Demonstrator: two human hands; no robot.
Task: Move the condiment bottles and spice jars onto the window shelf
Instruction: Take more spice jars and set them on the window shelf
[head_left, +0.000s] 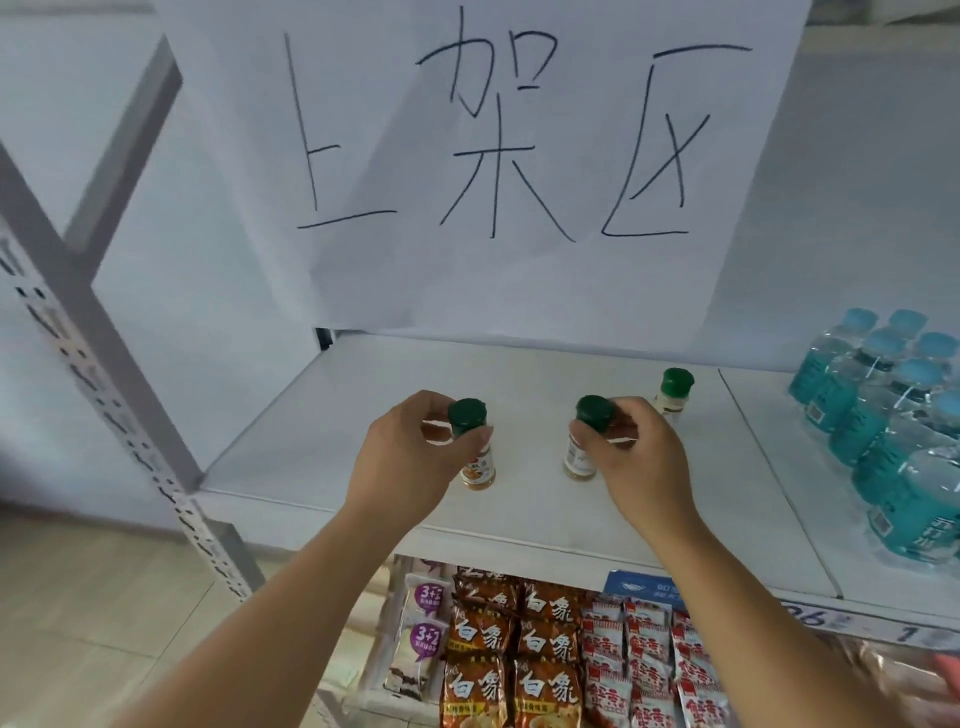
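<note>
Two hands work side by side over the white shelf (519, 374), each closed on a small spice jar. The left hand (410, 462) curls its fingers and thumb round the neck of the left jar (474, 447), just under its dark green cap; the cap and the lower part of the label stay uncovered. The right hand (644, 467) grips the right jar (584, 441) the same way, fingers wrapped behind it and thumb pressed on the near side below the green cap. Both jars are upright and well apart from each other, their bases down at the shelf surface — whether they rest on it or hang just above it cannot be told.

Orange-brown powder shows at the bottom of the left jar; the right jar holds a paler tan powder. A third jar (674, 392) with a brighter green cap and whitish contents stands alone on the shelf, further back and just beside the right hand's knuckles, untouched.

Blue-capped water bottles (893, 441) are packed together at the shelf's right end. A large paper sheet (519, 156) with handwritten characters hangs behind. On the level below lie orange noodle packets (514, 649) and red-and-white packets (654, 665) in rows.
</note>
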